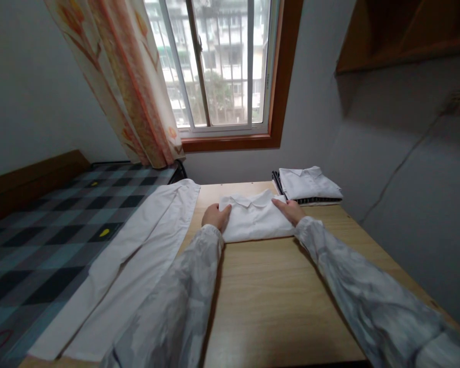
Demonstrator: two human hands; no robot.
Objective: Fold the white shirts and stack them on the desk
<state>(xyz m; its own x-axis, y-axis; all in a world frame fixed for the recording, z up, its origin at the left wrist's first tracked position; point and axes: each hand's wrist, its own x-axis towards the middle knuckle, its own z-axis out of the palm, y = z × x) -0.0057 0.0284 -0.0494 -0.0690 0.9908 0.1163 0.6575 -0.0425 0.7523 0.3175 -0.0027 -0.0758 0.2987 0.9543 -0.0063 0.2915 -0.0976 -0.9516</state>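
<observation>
clamped at both sides: left hand point(216, 217) and right hand point(290, 210) grip a flat, rectangular, folded white fabric shirt with a collar point(257, 221). left thumb lies on top of the cloth near the left edge, right thumb likewise near the right edge; undersides of the fingers are hidden from where i stand, so can't tell how far they tuck under. shirt lies toward the far end of a pale wood-grain table point(279, 301), collar side facing the window, lower fold toward the person. both forearms reach over the table in loose grey-and-white patterned sleeves point(176, 291).

far right corner of table, just beyond the right hand: stack of folded clothes, a folded white collared top point(308, 183) lying on a dark striped folded garment point(318, 200). left side of table: long white cloth garment point(138, 271), spread lengthwise, a crease running along it, well over to the left of the folded shirt.

left of that, a bed with a blue, grey and black checked cover point(61, 230), yellow patches on it. behind: cream-and-orange floral curtain point(126, 82) beside a sliding glass window with a reddish-brown wooden frame point(230, 144). upper right, brown wooden shelf point(398, 64) on the wall.
</observation>
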